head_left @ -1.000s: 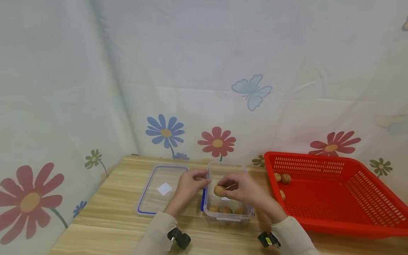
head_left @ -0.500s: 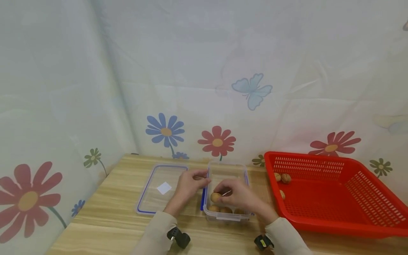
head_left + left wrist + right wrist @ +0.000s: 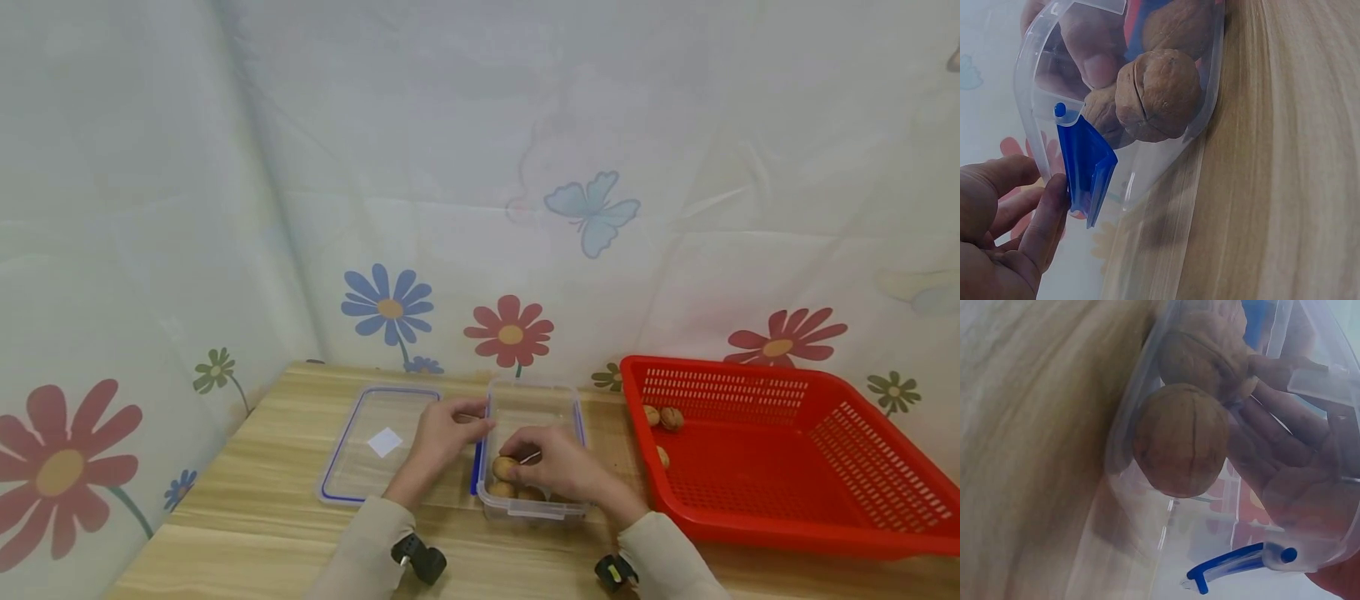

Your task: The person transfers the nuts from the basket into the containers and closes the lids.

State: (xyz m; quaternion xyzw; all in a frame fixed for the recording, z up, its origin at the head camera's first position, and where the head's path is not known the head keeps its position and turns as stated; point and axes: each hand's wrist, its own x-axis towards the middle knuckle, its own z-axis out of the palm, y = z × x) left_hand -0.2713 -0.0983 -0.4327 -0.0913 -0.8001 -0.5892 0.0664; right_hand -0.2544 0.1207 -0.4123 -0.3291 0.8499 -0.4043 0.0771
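Observation:
A clear plastic food container (image 3: 534, 404) with blue side latches stands on the table, several walnuts in its near end. My right hand (image 3: 558, 462) reaches inside and pinches a walnut (image 3: 506, 468) low, near the left wall. Through the wall in the left wrist view, my right fingertips (image 3: 1099, 70) show beside a walnut (image 3: 1160, 95). In the right wrist view another walnut (image 3: 1182, 440) lies against the near wall. My left hand (image 3: 444, 433) holds the container's left rim between thumb and fingers, by the blue latch (image 3: 1088, 169).
A clear lid (image 3: 360, 442) with a blue seal and a white label (image 3: 385, 442) lies left of the container. To the right is a red basket (image 3: 787, 525) with a few walnuts (image 3: 671, 418) at its left side. A printed curtain (image 3: 450, 167) hangs behind the table.
My right hand has lowered the walnut into the container, moving slightly left and toward me. The left hand has stayed at the left rim.

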